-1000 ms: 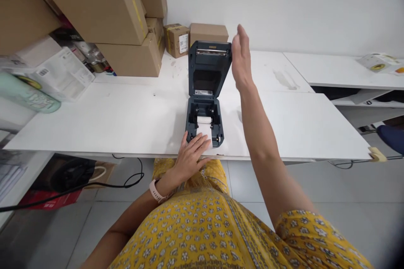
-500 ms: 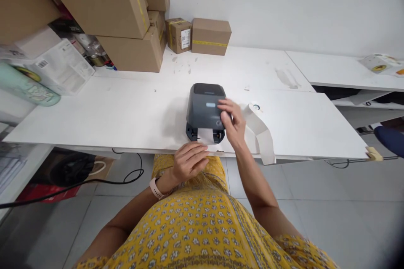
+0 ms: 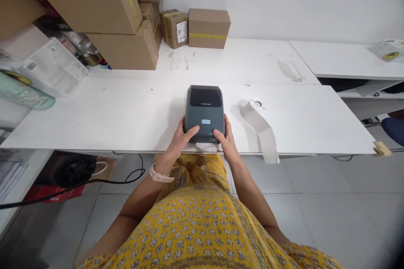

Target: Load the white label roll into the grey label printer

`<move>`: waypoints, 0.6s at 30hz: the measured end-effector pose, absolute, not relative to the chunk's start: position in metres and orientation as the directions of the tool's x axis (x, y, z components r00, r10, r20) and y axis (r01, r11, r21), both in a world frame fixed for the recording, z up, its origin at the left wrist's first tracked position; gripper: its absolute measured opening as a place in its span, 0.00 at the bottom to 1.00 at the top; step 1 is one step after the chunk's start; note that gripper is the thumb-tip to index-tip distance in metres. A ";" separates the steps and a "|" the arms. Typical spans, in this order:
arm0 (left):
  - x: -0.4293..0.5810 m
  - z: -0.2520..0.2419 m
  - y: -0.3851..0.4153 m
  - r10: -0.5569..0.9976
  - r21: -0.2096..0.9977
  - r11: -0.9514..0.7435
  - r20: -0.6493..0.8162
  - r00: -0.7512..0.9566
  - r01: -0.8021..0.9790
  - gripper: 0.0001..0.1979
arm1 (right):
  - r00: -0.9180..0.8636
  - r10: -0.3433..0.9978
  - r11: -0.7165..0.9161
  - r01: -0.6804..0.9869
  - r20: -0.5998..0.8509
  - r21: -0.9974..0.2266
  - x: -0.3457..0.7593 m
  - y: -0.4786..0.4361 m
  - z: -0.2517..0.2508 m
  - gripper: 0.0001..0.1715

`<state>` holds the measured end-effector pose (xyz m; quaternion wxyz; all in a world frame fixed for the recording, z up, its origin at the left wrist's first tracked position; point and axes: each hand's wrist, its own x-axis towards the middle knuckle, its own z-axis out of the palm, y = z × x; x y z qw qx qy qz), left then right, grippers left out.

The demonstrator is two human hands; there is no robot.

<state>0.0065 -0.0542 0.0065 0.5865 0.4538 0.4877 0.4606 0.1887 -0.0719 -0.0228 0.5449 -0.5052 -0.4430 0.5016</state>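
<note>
A dark grey label printer [image 3: 204,113] stands near the front edge of the white table, its lid lowered. My left hand [image 3: 183,136] grips its left side, thumb on top and fingers down along the side. On the right side my right hand [image 3: 225,136] holds it the same way, its thumb near the front corner. A strip of white label paper [image 3: 206,146] sticks out from the front of the printer. To the right lies a roll of labels [image 3: 251,109], its loose strip curling forward over the table edge.
Cardboard boxes [image 3: 134,50] are stacked at the back left, with two smaller boxes [image 3: 209,29] beside them against the wall. A mint-green bottle [image 3: 28,92] and a white carton [image 3: 57,67] are at far left. A black cable [image 3: 94,181] hangs below the table [image 3: 126,113].
The lid of the printer has gone down at the front. My left hand has moved from the paper strip to the left side; my right hand has shifted down the right side.
</note>
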 end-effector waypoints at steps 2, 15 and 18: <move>0.007 0.005 -0.055 0.986 0.985 0.143 -0.133 0.102 -0.100 0.38 | 0.124 0.992 0.011 -0.079 0.002 -0.997 0.188 -0.072 -0.025 0.54; -0.006 -0.007 -0.107 0.968 0.962 -0.040 0.104 -0.229 0.271 0.28 | 0.151 0.982 0.109 0.043 0.114 -0.993 0.183 -0.076 -0.032 0.50; 0.000 -0.008 -0.129 0.988 0.974 0.155 -0.155 -0.011 0.168 0.20 | 0.152 0.979 0.128 0.075 0.138 -0.989 0.182 -0.077 -0.029 0.47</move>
